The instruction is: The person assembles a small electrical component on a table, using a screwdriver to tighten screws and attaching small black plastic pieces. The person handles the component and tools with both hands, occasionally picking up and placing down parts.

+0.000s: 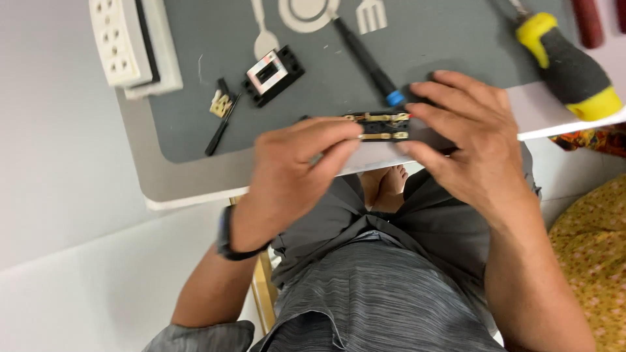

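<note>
Head view, steeply downward, close.

The switch body [381,126] sits at the near edge of the mat [195,124] on the worktop [176,186], between the left hand [293,173] and the right hand [469,140]. Just behind it lies a slim screwdriver [368,62]; to its left lie a square frame piece [274,75] and a small clip [220,104]. Far left of it rests a socket strip [127,42], and far right a thick-handled screwdriver [570,65].

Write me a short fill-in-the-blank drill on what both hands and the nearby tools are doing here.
1. Both hands grip one small black part with ____-coloured metal strips.
2. The left hand wears a black ____ at the wrist.
3. The big screwdriver at upper right has a black and ____ handle.
4. The white socket strip lies at the mat's upper ____ corner.

Missing words: brass; watch; yellow; left
</note>
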